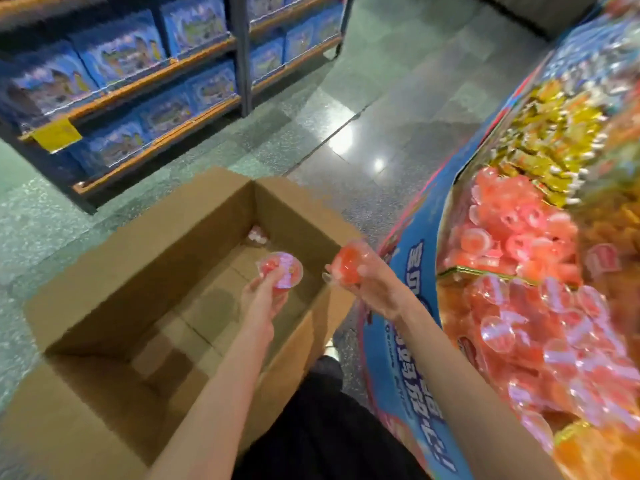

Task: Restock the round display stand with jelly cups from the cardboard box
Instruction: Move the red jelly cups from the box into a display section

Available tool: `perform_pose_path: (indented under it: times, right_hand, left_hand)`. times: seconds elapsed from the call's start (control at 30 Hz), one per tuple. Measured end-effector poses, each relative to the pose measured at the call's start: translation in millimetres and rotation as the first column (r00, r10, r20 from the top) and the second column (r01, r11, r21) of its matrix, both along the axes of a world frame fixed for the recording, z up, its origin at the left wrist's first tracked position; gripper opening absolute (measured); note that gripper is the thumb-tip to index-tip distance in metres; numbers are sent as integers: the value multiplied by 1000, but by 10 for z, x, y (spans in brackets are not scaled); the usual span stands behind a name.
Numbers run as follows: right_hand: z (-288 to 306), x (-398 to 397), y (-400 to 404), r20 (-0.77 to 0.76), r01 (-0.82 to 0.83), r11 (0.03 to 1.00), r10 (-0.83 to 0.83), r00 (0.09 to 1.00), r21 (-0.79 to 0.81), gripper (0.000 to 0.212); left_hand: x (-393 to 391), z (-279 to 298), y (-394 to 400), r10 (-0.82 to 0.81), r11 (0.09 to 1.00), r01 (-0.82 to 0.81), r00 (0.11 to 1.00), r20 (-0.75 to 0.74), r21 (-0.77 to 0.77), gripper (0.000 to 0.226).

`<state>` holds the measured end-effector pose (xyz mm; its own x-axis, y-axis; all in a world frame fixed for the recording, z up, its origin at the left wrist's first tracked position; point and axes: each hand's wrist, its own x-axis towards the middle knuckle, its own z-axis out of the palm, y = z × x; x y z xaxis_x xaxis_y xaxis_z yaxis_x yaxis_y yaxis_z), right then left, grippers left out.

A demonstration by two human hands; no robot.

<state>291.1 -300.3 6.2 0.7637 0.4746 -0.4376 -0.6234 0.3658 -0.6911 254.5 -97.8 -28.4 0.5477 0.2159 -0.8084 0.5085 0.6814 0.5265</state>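
I judge the restock nearly done: cardboard box [114, 268] almost bare, few cups in far corner, display stand [412, 306] heaped; my left hand [263, 292] and right hand [367, 282] each grip one jelly cup [280, 268], second cup [349, 261], over the box.

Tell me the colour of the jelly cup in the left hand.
Pinkish red under a clear lid, per the head view.

A brown cardboard box [114, 296] is sitting open on the floor, flaps spread, with only a few pale cups [257, 236] lying in its far corner. Two red jelly cups are hanging above it, one [280, 270] over the middle, one [349, 263] over its right edge. The round display stand [412, 306] is standing just right of the box, its compartments heaped with red cups [519, 237].
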Motion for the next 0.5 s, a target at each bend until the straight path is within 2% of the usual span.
perform_pose_path:
  times: [0.07,0.13,0.2,0.27,0.3,0.37,0.43,0.5]
  right_hand:
    - [241,-209,-252,32,145,977,-142,989,-156,94]
    - [385,-424,-532,76,262,919,-251,965,-293,101]
    - [506,-650,-804,153,325,850,-287,946,-414,94]
    - [624,-852,-1072,236,369,760,-285,929,-535,81]
    - [664,-941,-1211,263,380,695,-275,925,-610,75]
    - [729,-1076,-1506,304,380,545,-227,925,-748,66]
    - [745,-1155,-1814,314,345,408,-143,939,-846,72]
    - [726,-1196,-2119,317,326,258,-77,945,-909,78]
  left_hand:
    - [80,115,-252,-125,992,125,992,22,14,53]
    - [136,222,-542,-224,975,223,973,53,18,52]
    - [168,279,-875,-312,950,313,945,95,-1,52]
    - [177,313,-1244,-374,925,380,918,128,-21,39]
    - [171,341,-1423,-414,907,421,900,138,-29,31]
    - [164,348,-1795,-507,856,516,850,147,-31,35]
    - [163,353,-2134,-575,814,581,806,136,-5,47]
    - [146,360,-2416,-628,778,627,771,109,44,46]
